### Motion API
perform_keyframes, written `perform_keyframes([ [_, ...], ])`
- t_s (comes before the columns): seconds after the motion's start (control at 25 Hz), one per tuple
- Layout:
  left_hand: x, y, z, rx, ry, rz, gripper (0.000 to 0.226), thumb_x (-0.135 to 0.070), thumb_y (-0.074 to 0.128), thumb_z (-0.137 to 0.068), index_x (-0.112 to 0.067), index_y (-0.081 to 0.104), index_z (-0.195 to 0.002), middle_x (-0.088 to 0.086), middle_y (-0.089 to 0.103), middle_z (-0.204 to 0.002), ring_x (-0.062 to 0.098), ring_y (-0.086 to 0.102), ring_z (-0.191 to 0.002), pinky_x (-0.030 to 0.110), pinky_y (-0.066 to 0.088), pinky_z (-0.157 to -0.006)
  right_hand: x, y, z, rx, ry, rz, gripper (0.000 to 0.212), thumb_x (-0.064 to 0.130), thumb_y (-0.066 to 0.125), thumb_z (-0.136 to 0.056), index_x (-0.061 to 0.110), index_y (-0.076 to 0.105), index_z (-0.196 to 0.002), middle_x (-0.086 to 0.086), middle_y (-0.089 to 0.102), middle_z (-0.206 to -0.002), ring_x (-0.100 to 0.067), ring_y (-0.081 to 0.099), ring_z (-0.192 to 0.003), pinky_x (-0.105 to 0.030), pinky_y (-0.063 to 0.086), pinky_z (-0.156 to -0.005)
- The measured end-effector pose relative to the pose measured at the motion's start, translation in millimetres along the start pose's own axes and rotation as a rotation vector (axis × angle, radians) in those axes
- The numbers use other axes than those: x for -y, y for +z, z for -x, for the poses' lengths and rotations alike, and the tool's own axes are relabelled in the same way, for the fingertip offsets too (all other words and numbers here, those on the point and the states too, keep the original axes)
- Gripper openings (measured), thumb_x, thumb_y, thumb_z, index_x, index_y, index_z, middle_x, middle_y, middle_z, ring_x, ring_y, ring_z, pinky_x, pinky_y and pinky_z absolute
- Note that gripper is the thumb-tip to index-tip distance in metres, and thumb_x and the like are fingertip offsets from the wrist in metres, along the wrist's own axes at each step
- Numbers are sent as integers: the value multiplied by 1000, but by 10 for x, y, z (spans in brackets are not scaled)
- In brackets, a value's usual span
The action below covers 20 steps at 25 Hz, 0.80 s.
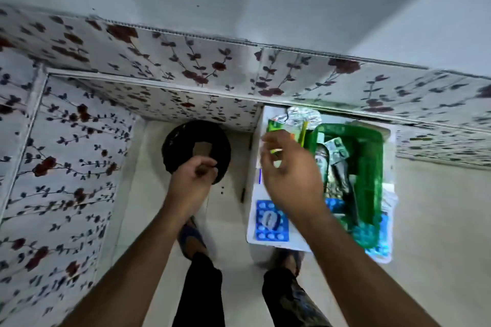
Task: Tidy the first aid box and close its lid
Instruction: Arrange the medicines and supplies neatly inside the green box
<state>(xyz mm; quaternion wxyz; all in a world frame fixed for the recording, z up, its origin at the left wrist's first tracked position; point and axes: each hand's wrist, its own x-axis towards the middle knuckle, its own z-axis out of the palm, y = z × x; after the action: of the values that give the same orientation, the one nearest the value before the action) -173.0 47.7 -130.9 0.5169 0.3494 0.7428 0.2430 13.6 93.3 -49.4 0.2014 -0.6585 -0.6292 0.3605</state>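
On the right, against the far wall:
Box: first aid box [388, 156] lies open, long axis near-to-far.
Right hand [289, 178]: over its left part, fingers spread, seemingly empty.
Left hand [194, 178]: loosely curled, farther left.

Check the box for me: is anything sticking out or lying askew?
Yes. The first aid box is open and overfull: foil strips poke past its far edge, and a blue blister pack lies loose on the near side beside the green tray.

Right hand [289, 180] hovers over the open first aid box [388, 194], fingers spread.
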Motion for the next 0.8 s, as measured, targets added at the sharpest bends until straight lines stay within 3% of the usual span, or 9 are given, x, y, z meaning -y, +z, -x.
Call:
perform_keyframes([
  [0.08, -294, 349, 264, 40, 103, -127, 25, -14, 70, -81, -34, 65, -95, -3, 69, -91, 12, 66, -83, 37, 55, -83, -272, -708, 136, -101, 33, -69, 13, 27, 57, -92, 28, 63, -104, 14, 70, -88, -8, 66, -75, -30, 53, -64],
  [0.24, -471, 751, 561, 6, 240, -386, 59, -23, 76, -74, -35, 53, -128, -4, 51, -113, 12, 60, -90, 34, 53, -82, -980, -1609, 368, -219, 198, -164, 13, 14, 60, -93, 25, 67, -97, 4, 72, -88, -20, 69, -80, -22, 52, -66],
  [0.36, -427, 912, 570, -37, 292, -498, 70, -22, 78, -74, -31, 48, -137, -2, 41, -114, 14, 57, -83, 29, 49, -83, -1554, -1850, 417, -300, 296, -108, 15, 17, 57, -93, 24, 67, -100, 6, 71, -88, -24, 69, -82, -37, 54, -70],
  [0.48, -298, 976, 376, -102, 347, -600, 61, -23, 77, -77, -21, 55, -134, 7, 48, -116, 22, 61, -83, 31, 49, -81, -2012, -1672, 267, -299, 401, -85, 20, 22, 59, -92, 22, 67, -110, 6, 67, -90, -24, 66, -84, -30, 49, -70],
  [0.6, -231, 1099, 231, -59, 363, -686, 51, -28, 78, -76, -16, 63, -124, 9, 57, -109, 27, 64, -83, 33, 50, -76, -2362, -1467, 58, -259, 468, 27, 37, 38, 60, -91, 20, 63, -123, -6, 67, -111, -27, 65, -99, -31, 46, -82],
  [0.68, -240, 1178, 321, -57, 364, -688, 45, -32, 79, -74, -16, 68, -114, 5, 60, -101, 22, 62, -77, 30, 47, -69, -2543, -1424, -30, -254, 522, 117, 48, 45, 60, -89, 18, 60, -128, -13, 64, -120, -31, 62, -109, -36, 47, -88],
  [0.8, -329, 1112, 666, -193, 391, -655, 32, -30, 82, -70, -16, 72, -98, -4, 58, -84, 9, 54, -62, 22, 38, -56, -2660, -1423, -65, -240, 617, 124, 54, 50, 63, -80, 21, 60, -125, -14, 65, -120, -33, 63, -107, -39, 52, -90],
])
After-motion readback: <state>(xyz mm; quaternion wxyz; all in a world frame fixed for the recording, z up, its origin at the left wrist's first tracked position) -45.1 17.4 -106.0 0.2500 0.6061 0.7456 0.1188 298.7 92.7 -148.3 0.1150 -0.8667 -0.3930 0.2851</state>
